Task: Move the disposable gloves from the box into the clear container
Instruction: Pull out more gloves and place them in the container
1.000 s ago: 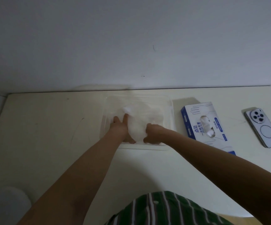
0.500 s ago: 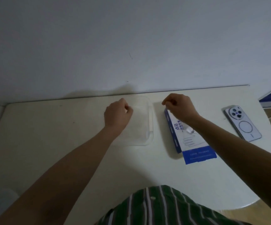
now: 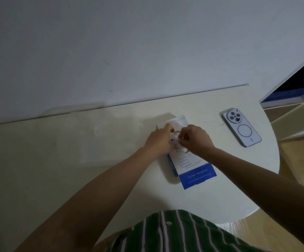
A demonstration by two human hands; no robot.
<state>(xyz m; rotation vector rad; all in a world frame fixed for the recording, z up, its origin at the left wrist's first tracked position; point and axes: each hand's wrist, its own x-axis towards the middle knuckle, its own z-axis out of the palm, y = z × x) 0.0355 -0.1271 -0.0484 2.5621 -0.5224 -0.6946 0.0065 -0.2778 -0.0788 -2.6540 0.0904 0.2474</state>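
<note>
On the cream table (image 3: 74,179), head view, the glove box (image 3: 193,166) lies flat, right of centre, its blue end toward the person and its white end toward the wall (image 3: 129,51). Both hands meet over the box's far half.

Left hand (image 3: 159,140): fingers curled over the box's left edge beside the opening, gripping the box. Whether its fingertips also touch the glove cannot be told.

Right hand (image 3: 196,139): fingers curled, thumb and fingertips pinching a pale, crumpled glove (image 3: 175,137) at the opening. The glove sits between the two hands, touching the right one, and is partly out of the box.

Clear container (image 3: 138,124): faint and blurred, on the table just left of the box and of the left hand, near the wall. Its contents cannot be made out.

Phone (image 3: 242,130): face down, camera end toward the wall, right of the box and apart from it, near the table's rounded edge.

Shelf unit (image 3: 284,99): beyond the table at far right. Green striped shirt (image 3: 174,233) at the bottom edge.
</note>
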